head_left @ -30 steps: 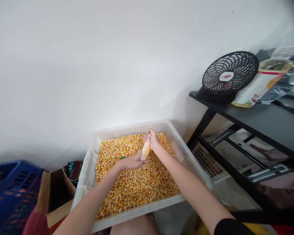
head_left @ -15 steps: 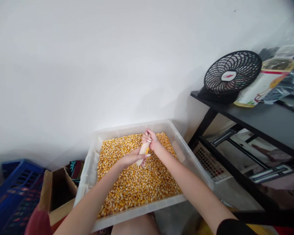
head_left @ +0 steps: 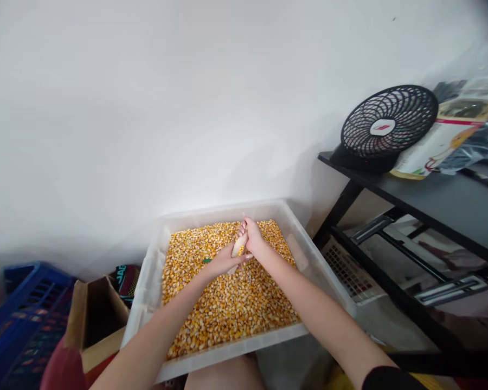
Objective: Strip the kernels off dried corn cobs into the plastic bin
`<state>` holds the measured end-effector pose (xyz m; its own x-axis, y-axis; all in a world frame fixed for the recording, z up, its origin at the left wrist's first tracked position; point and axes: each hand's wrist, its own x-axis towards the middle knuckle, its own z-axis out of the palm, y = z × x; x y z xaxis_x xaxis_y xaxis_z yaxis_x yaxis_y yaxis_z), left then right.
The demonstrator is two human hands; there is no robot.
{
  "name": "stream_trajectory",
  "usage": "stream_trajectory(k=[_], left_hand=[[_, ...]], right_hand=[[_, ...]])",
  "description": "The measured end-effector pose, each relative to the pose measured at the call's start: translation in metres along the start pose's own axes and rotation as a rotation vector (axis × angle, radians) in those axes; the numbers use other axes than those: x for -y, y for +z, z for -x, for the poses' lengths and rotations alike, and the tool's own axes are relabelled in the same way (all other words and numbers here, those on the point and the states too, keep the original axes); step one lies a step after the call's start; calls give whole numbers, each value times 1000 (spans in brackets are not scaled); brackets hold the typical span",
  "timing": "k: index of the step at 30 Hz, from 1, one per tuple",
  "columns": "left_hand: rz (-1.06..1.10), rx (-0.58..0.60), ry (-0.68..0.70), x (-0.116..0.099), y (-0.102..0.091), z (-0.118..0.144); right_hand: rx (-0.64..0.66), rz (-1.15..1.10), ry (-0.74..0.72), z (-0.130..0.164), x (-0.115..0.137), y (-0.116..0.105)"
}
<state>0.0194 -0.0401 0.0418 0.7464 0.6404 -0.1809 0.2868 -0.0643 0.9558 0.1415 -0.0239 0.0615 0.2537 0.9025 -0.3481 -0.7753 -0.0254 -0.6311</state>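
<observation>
A translucent plastic tub (head_left: 150, 292) full of loose yellow corn kernels (head_left: 228, 303) rests on my lap. Over its far half both hands grip one pale, mostly bare corn cob (head_left: 238, 245). My left hand (head_left: 223, 262) wraps the cob's lower end; my right hand (head_left: 252, 238) closes on its upper end. A small green object (head_left: 206, 261) lies on the kernels just left of my left hand.
A black table (head_left: 439, 200) at the right carries a black fan (head_left: 386, 127) and a printed bag (head_left: 443, 138). A cardboard box (head_left: 93, 319) and a blue plastic crate (head_left: 20, 319) stand at the lower left. A white wall rises behind.
The hands have closed nearer together on the cob and twisted it slightly; the last yellow kernels on it are largely gone. The view has shifted a little.
</observation>
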Motion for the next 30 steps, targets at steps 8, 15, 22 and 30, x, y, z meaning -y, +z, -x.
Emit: stream_trajectory(k=[8, 15, 22, 30], left_hand=[[-273, -90, 26, 3, 2, -1], [-622, -107, 175, 2, 2, 2], [-440, 69, 259, 1, -6, 3], [-71, 210, 87, -10, -6, 7]], right_hand=[[160, -43, 38, 3, 13, -3], [359, 31, 109, 1, 12, -3], [496, 32, 188, 0, 13, -11], [635, 13, 237, 4, 10, -9]])
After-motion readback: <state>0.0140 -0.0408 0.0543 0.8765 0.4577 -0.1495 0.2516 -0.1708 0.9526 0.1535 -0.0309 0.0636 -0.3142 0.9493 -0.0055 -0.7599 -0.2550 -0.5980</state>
